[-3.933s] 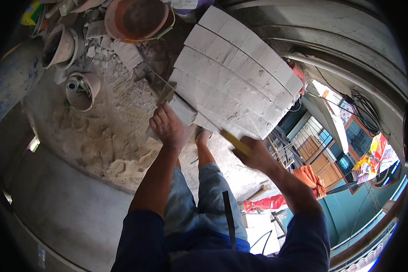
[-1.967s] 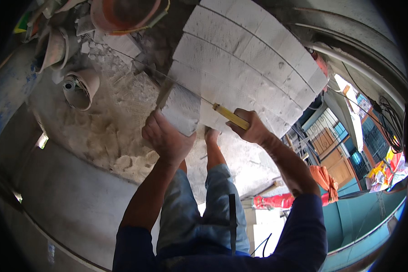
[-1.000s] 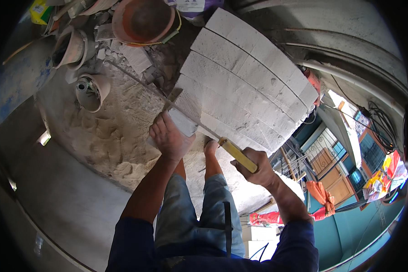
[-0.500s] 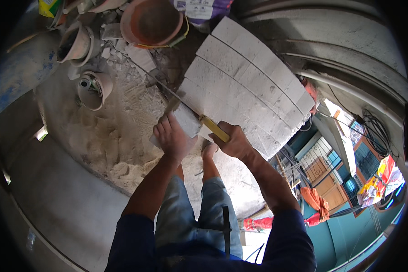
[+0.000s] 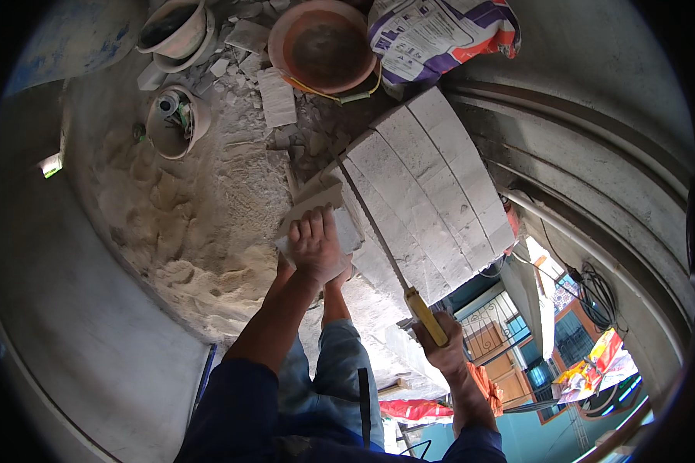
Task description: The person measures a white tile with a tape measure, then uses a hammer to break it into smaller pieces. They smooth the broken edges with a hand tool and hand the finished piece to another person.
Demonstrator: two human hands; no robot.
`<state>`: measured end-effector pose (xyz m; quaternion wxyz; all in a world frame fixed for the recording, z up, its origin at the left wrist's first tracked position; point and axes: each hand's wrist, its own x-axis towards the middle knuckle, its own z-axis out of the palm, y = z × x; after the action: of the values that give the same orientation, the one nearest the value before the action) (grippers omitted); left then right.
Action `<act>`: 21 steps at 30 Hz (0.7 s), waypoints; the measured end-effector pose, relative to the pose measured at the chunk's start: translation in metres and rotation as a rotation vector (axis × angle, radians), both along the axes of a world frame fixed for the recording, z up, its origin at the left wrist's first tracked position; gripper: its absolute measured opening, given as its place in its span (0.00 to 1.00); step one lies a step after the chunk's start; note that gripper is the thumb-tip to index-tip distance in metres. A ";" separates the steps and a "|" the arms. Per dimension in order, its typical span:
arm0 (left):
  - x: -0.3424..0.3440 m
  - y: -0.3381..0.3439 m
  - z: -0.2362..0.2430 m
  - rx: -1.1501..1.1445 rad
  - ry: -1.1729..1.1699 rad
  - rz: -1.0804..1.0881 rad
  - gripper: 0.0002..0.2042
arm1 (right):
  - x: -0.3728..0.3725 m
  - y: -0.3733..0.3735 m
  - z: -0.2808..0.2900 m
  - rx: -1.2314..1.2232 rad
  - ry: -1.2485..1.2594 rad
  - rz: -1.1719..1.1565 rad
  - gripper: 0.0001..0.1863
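Observation:
My left hand (image 5: 314, 245) is closed over a small pale grey block (image 5: 346, 228), its fingers bent across the top face. A handsaw is in my right hand (image 5: 445, 349), which wraps round its yellow handle (image 5: 426, 315). The saw's long thin blade (image 5: 374, 224) shows nearly edge-on, running up and to the left past the held block's right side. Whether its teeth touch the block I cannot tell. Right of the blade stands a row of large pale blocks (image 5: 432, 181), set side by side. My bare feet and legs are partly hidden below my left hand.
Sandy dust (image 5: 177, 224) covers the floor on the left, with broken block pieces (image 5: 276, 96) farther off. A round basin (image 5: 328, 46), a small bucket (image 5: 179, 123) and a printed sack (image 5: 440, 38) stand at the far side. Grey walls border both sides; coiled cable (image 5: 594, 293) hangs at right.
My right hand has drawn the saw back toward me and to the right, away from my left hand. My left hand still holds the block. The whole view has shifted.

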<state>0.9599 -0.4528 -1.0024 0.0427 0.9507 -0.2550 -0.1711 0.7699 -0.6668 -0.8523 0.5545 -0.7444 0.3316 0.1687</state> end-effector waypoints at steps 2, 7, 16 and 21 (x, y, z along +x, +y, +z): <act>0.000 0.000 -0.001 -0.012 -0.014 0.002 0.58 | -0.004 0.006 -0.002 0.015 0.030 -0.009 0.14; -0.003 0.000 -0.008 -0.029 -0.055 -0.005 0.55 | 0.028 0.026 -0.093 0.007 0.105 0.091 0.17; 0.013 -0.007 0.005 -0.007 0.060 0.062 0.53 | 0.060 0.009 -0.097 -0.027 -0.017 0.054 0.14; 0.023 -0.007 0.008 -0.017 0.056 0.026 0.51 | 0.027 0.006 0.002 0.049 0.055 0.041 0.14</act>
<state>0.9830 -0.4599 -0.9939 0.0602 0.9484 -0.2430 -0.1948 0.7974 -0.6606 -0.8505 0.5597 -0.7322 0.3274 0.2085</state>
